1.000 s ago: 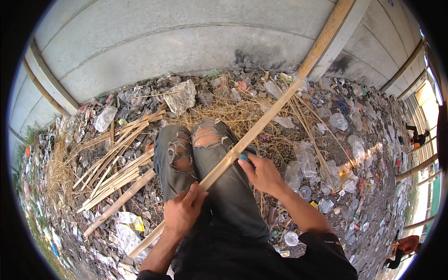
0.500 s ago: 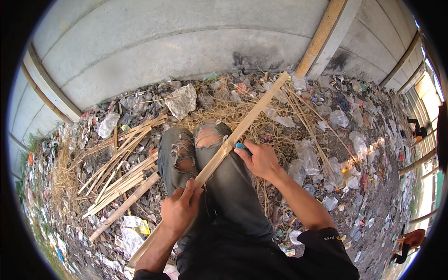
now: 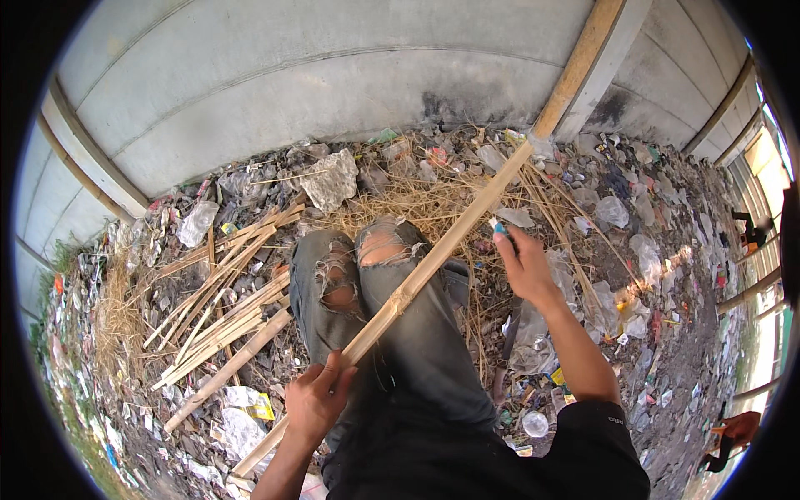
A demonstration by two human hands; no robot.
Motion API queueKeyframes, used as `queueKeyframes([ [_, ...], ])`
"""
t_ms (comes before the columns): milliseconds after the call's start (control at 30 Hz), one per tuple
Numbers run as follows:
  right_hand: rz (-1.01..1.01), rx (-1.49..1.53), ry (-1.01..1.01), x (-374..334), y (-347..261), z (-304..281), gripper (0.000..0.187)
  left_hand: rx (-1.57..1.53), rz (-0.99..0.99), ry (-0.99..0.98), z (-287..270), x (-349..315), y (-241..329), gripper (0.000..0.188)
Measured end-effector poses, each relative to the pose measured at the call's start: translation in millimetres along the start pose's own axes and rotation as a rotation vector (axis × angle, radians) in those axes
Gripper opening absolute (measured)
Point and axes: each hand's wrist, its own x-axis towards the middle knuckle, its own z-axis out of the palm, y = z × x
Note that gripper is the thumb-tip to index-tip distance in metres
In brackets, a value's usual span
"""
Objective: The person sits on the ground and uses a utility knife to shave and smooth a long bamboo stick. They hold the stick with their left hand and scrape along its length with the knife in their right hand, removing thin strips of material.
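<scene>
A long split bamboo strip (image 3: 425,271) slants across my thighs, from beside my left forearm up toward the wall post. My left hand (image 3: 319,395) is closed round its lower part. A thick node marks its middle. My right hand (image 3: 525,265) is closed on a small blue-handled knife (image 3: 500,228), its pale tip close to the upper right edge of the strip. Most of the handle is hidden in my fingers. My knees, in torn jeans (image 3: 425,350), support the strip from below.
Several split bamboo strips (image 3: 221,321) and a thicker bamboo piece (image 3: 227,372) lie at my left. Straw, plastic scraps and a pale rock (image 3: 330,180) cover the ground ahead. A grey panel wall (image 3: 333,92) stands behind, with a wooden post (image 3: 575,71). Thin sticks (image 3: 567,242) lie at the right.
My right hand has moved up and to the right along the strip with the knife, away from the node. My left hand keeps its grip; the strip's far end has shifted slightly right.
</scene>
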Motion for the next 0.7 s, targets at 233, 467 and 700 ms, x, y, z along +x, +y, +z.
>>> queueKeyframes([
  [233,-0.049,-0.085,-0.339,-56.9,-48.5,57.6,0.047,0.033,0.040,0.016,13.5,24.6,18.6,0.039],
  [467,-0.059,-0.200,-0.229,-33.0,-33.9,66.6,0.050,-0.001,0.038,-0.014,0.8,15.1,6.9,0.039],
  [700,0.450,-0.276,0.279,52.2,177.2,-64.4,0.062,-0.070,-0.048,0.010,-40.8,-54.9,-50.2,0.039],
])
